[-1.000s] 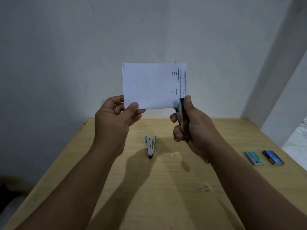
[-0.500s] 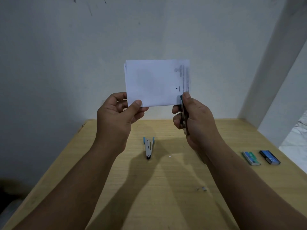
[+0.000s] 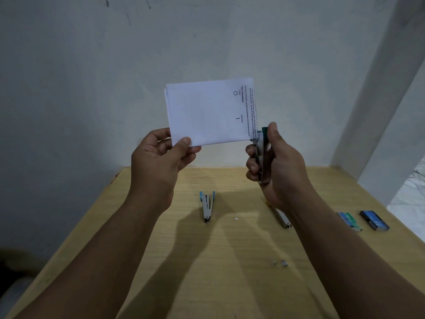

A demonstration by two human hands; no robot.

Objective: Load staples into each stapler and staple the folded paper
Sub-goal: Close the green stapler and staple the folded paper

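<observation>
The left hand [image 3: 158, 164] pinches the folded paper [image 3: 210, 111] by its lower left corner, held up above the table [image 3: 230, 261]. At the paper's lower right corner, the right hand [image 3: 279, 166] grips a green stapler [image 3: 262, 146], fingers curled round it. A blue stapler [image 3: 207, 206] lies on the table below.

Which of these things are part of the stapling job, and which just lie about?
In the job: folded paper, green stapler, blue stapler, third stapler, two staple boxes.
Lying about: small metal bits on the table.
</observation>
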